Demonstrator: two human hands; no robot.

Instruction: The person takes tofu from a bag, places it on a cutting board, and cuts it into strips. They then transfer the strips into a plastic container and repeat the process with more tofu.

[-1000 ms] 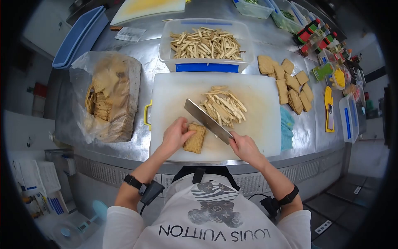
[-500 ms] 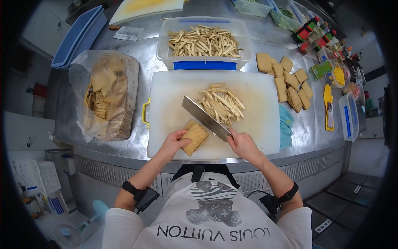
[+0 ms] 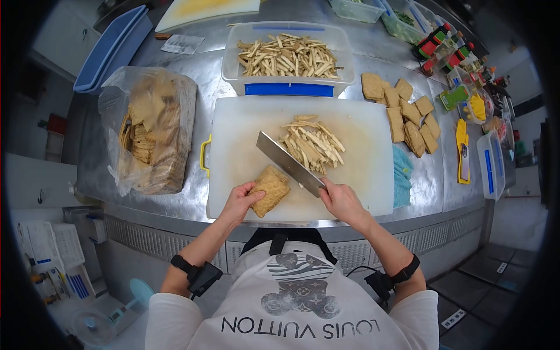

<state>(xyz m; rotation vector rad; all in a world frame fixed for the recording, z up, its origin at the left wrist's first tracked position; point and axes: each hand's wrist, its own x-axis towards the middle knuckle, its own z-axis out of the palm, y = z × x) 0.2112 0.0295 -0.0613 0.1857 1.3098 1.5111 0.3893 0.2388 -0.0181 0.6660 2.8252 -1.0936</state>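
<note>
Brown slab (image 3: 273, 189) got turned askew since a second ago.
Left hand (image 3: 237, 203) pinched its edge, probably the best spot, looked light and spongy; right hand (image 3: 343, 203) was wrapped round the cleaver (image 3: 289, 163).

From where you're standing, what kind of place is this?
It looks like a kitchen, probably one that cooks for lots of people: there's a long metal counter, a big cleaver over a white cutting board, and a large tub of cut strips.
</note>
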